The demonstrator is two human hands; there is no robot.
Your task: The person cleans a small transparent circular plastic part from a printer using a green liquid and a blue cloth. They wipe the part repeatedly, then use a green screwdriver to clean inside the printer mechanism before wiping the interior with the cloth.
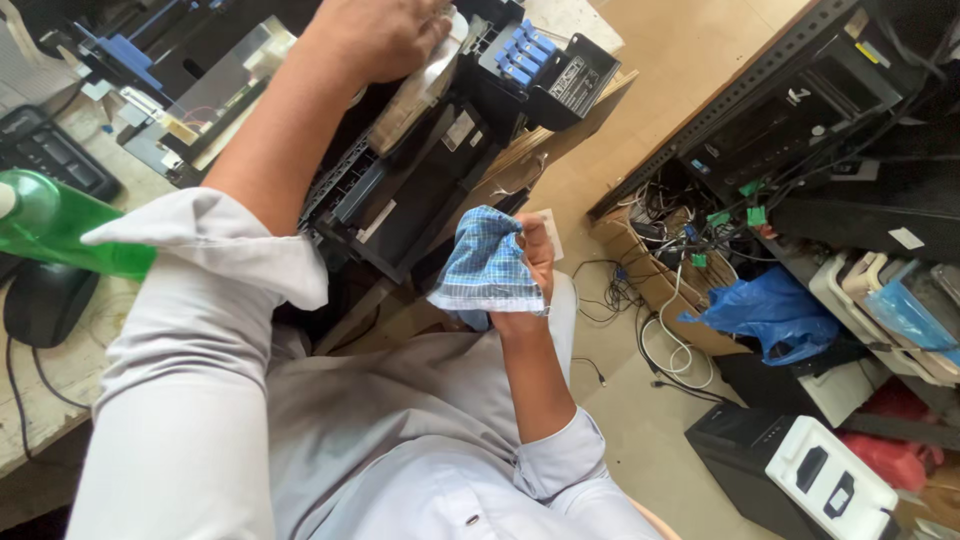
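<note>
The blue checked cloth (487, 268) is bunched in the right hand (532, 262), held in front of the person's chest, just below the black printer unit (420, 190). The right hand's fingers are closed round the cloth's upper edge; the rest of the fabric hangs loose toward the left. The left hand (378, 35) is raised at the top of the view and rests curled on a pale translucent sheet (425, 85) lying over the top of the printer unit; how firmly it grips cannot be told. The printer unit is opened up, tilted, and leans from the tabletop (60, 370) toward the person's lap. A black cartridge part with blue tabs (535, 60) sits at its upper right. A green translucent bottle (60, 228) shows at the left edge, above a black mouse (45, 300) on the tabletop; a dark keyboard (50, 150) lies beyond. Both shirt sleeves are pale grey, the left one rolled at the elbow. On the floor to the right lie tangled cables (660, 300), a blue plastic bag (770, 310) and a black and white device (810, 480).
</note>
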